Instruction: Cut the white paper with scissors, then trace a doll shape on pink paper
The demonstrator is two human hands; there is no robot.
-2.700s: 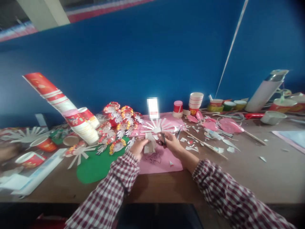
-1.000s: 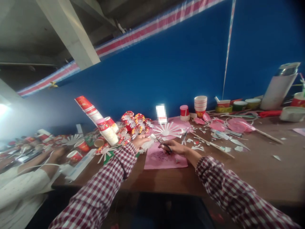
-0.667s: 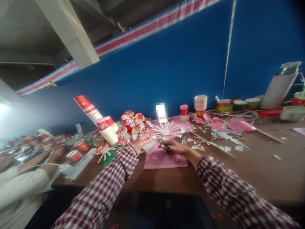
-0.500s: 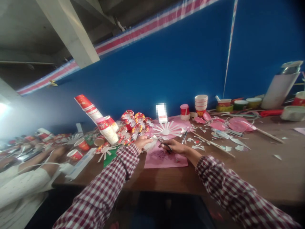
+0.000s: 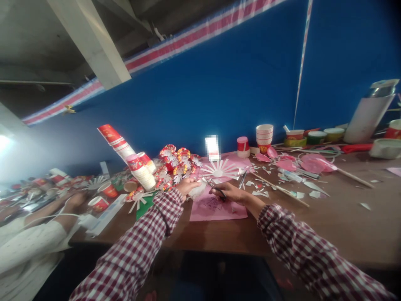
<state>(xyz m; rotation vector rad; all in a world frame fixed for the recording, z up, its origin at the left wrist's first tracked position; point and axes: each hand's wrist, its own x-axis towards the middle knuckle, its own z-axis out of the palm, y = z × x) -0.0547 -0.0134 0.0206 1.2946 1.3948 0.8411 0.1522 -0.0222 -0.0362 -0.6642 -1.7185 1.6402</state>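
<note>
My left hand (image 5: 188, 187) pinches a whitish, partly see-through piece (image 5: 197, 191) over the pink sheet. Dark-handled scissors (image 5: 220, 193) are gripped in my right hand (image 5: 230, 192), their blades pointing up and left toward that piece. Whether the blades touch it is too small to tell. Under both hands lies a pink sheet (image 5: 219, 212) with dark marks on it. A white paper shape with spread strips (image 5: 219, 169) rests just beyond the scissors.
Stacked paper cups (image 5: 119, 144) lean at the left, beside curled red and white cut cups (image 5: 175, 163). Paper scraps, sticks (image 5: 282, 190) and pink pieces (image 5: 315, 163) lie right. A flask (image 5: 369, 113) stands far right. Another person's arm (image 5: 73, 205) rests at the left.
</note>
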